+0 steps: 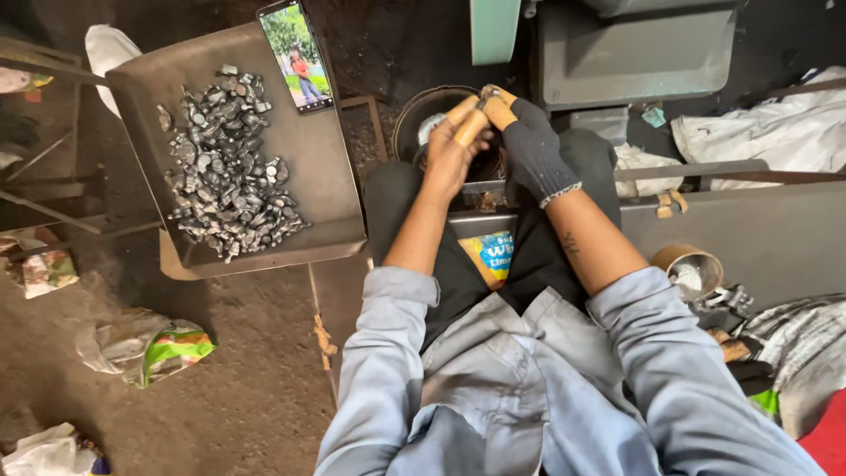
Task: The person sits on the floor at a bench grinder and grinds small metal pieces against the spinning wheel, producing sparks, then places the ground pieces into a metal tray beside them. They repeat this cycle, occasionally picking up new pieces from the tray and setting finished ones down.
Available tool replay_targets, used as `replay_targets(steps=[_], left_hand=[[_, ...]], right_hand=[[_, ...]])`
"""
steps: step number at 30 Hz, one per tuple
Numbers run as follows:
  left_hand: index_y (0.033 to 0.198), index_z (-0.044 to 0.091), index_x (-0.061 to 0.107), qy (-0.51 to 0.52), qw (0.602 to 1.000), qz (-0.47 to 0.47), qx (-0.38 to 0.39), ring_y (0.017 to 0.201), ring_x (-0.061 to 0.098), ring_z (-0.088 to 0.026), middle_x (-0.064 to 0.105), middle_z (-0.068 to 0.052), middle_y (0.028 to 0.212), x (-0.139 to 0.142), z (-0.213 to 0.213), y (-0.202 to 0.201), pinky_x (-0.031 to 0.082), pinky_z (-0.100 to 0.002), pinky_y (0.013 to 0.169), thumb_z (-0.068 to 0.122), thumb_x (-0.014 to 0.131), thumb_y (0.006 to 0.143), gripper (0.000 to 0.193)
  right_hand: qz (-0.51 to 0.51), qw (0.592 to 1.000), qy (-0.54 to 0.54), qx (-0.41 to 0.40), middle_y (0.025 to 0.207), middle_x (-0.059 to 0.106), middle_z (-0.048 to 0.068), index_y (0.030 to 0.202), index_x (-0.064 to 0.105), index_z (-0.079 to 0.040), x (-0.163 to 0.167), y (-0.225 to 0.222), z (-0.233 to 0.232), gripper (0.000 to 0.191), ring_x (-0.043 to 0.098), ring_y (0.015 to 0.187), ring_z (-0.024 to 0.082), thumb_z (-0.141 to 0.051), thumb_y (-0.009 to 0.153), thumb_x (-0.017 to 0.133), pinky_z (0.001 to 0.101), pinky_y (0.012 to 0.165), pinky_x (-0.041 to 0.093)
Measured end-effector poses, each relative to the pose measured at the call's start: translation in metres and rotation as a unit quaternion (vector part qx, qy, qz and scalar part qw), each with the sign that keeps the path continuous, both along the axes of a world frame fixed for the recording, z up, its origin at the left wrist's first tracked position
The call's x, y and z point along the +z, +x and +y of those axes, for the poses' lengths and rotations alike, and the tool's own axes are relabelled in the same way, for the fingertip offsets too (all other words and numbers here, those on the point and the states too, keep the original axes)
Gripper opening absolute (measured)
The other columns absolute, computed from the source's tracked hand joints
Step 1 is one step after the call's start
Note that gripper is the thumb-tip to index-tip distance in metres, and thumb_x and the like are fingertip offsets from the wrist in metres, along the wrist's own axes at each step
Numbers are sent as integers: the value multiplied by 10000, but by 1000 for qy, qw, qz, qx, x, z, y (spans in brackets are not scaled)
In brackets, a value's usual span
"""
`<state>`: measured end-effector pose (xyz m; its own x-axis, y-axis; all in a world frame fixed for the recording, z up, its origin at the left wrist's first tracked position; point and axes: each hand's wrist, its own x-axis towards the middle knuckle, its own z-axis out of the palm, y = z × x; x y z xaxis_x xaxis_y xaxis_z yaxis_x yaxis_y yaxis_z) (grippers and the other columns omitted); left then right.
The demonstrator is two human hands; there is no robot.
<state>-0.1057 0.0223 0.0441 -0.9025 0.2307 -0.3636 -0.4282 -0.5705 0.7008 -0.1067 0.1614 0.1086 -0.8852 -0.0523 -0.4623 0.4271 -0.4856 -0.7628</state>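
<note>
Head view: both hands meet over a round dark container (421, 113) between the knees. The bare left hand (451, 152) and the gloved right hand (531, 145) have fingertips pressed together; whatever they pinch is too small to tell. Left of them, a metal tray (330, 189) holds a heap of small metal parts (225, 167) well inside its raised edges, with a phone (296, 55) at the far rim.

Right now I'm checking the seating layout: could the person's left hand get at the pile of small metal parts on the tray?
Probably yes. The left hand is bare, and the pile of metal parts lies uncovered on the tray on that side, with nothing between them.
</note>
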Motion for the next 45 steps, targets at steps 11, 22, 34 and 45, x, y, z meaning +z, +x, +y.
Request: replay_targets(steps=[11, 22, 34, 45], left_hand=[[1296, -52, 683, -105, 978, 73, 166, 1016, 662, -194, 717, -105, 1135, -6, 3, -71, 550, -358, 903, 196, 692, 1056, 345], [1409, 43, 568, -860, 464, 208, -33, 1047, 604, -355, 684, -140, 1118, 45, -277, 0, 506, -475, 915, 241, 625, 971, 484], [1014, 51, 732, -857, 452, 222, -109, 1031, 610, -392, 674, -236, 1093, 37, -285, -3, 530, -478, 802, 137, 628, 922, 163], [1139, 86, 683, -914, 318, 209, -138, 1071, 632, -304, 727, -99, 1050, 18, -264, 15, 516, -451, 870, 145, 584, 920, 247]], right_hand=[[184, 963, -134, 141, 1384, 546, 95, 1467, 447, 15, 13, -33, -27, 548, 506, 1322, 200, -174, 997, 657, 361, 1161, 399], [93, 781, 450, 422, 1142, 702, 258, 1484, 531, -51, 53, 6, -27, 735, 693, 1072, 371, -466, 894, 673, 430, 958, 515], [215, 673, 489, 512, 1211, 676, 242, 1388, 538, -82, 65, 34, -47, 596, 595, 1199, 411, -442, 918, 613, 541, 1095, 339], [184, 674, 525, 486, 1321, 632, 220, 1452, 519, -111, 60, 77, -31, 692, 536, 1293, 407, -530, 914, 631, 461, 1073, 414]])
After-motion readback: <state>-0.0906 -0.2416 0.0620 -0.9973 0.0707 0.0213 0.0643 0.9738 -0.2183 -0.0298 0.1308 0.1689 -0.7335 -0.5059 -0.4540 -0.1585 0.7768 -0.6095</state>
